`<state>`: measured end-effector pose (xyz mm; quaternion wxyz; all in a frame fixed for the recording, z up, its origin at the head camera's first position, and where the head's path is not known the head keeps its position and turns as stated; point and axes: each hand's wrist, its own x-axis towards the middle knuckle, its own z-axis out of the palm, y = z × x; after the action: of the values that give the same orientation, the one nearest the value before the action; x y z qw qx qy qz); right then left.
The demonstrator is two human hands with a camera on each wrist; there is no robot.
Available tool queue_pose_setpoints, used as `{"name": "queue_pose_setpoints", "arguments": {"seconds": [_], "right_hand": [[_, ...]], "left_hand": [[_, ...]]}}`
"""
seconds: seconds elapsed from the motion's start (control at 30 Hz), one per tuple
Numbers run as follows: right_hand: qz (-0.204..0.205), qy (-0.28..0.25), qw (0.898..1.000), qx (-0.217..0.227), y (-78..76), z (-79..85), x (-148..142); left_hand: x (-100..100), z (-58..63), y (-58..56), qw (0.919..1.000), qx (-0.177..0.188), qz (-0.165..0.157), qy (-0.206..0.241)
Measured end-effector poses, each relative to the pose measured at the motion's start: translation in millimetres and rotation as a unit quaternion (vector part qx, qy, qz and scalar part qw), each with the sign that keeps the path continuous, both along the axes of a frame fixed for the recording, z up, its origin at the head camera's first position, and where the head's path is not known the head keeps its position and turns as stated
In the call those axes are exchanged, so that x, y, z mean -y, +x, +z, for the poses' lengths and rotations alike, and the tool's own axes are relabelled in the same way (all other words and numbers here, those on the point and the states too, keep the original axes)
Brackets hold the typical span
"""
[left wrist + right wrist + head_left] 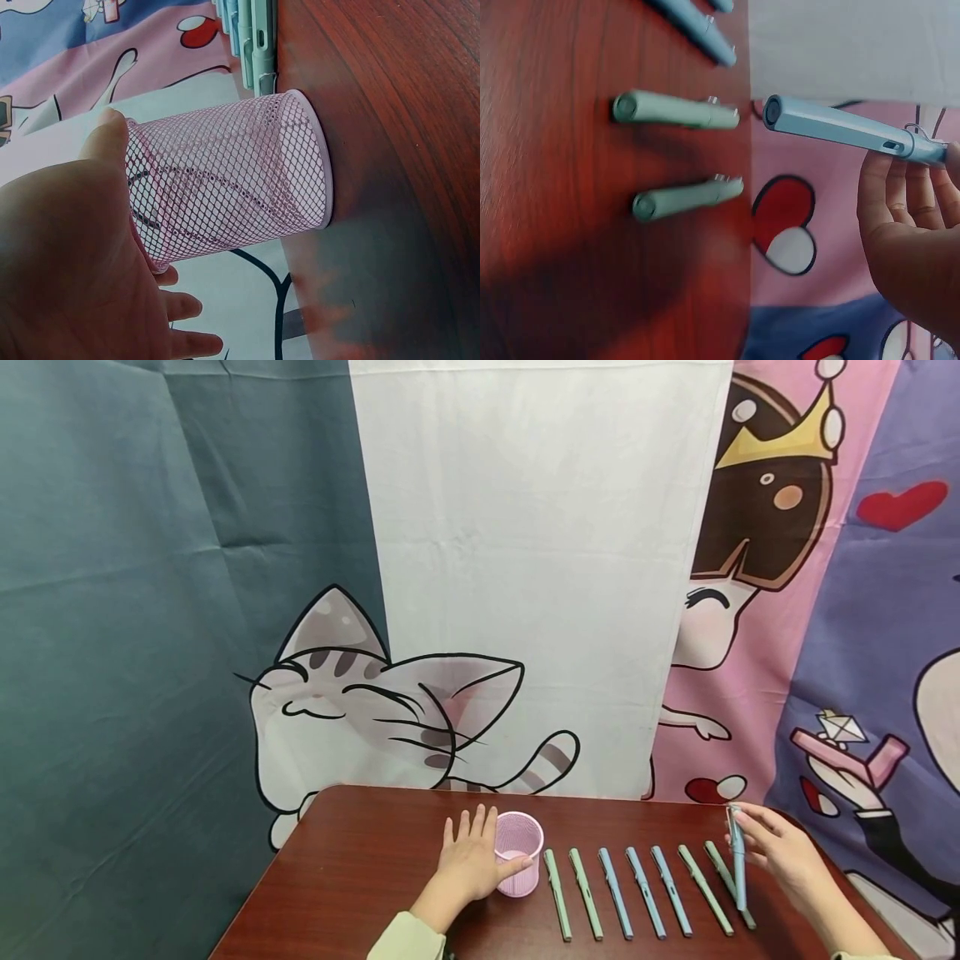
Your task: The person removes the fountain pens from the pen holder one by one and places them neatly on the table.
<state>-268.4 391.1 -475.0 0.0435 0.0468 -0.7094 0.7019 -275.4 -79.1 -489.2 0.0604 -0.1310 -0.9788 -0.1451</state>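
My left hand point(468, 864) is at the pink mesh pen cup point(528, 881), its fingers straight and spread along the far left side and its thumb across the near rim. In the left wrist view the cup point(225, 176) stands upright on the table with nothing seen inside. My right hand point(783, 856) pinches a light blue pen point(738, 868) near its clip end, raised off the table at the right. In the right wrist view the held pen point(840, 126) points its plain end toward the table side, above two green pens point(679, 110).
Between the hands, several pens lie in a row on the brown table point(360, 868): green pens point(557, 897) at the left, blue pens point(646, 893) in the middle, green pens point(706, 891) at the right. A printed curtain point(540, 568) hangs behind the table's far edge.
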Motion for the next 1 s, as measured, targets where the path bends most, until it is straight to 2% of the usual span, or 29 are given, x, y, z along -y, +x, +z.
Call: {"name": "queue_pose_setpoints", "arguments": {"seconds": [0.23,0.43,0.73,1.0], "right_hand": [[-0.013,0.005,1.000,0.000,3.1,-10.5,-21],[-0.026,0.008,0.999,0.018,5.1,-17.2,-34],[-0.051,0.043,0.996,0.057,3.5,-23.4,-46],[-0.065,0.101,0.988,0.102,-1.0,-32.0,-57]], "left_hand": [[0,-1.4,-0.3,1.0000,-0.003,-0.002,0.002],[0,-2.4,1.7,1.0000,-0.005,-0.004,0.007],[-1,0.1,1.0,1.0000,0.004,-0.001,0.002],[-1,-2.1,-1.3,1.0000,0.008,0.000,0.002]]}}
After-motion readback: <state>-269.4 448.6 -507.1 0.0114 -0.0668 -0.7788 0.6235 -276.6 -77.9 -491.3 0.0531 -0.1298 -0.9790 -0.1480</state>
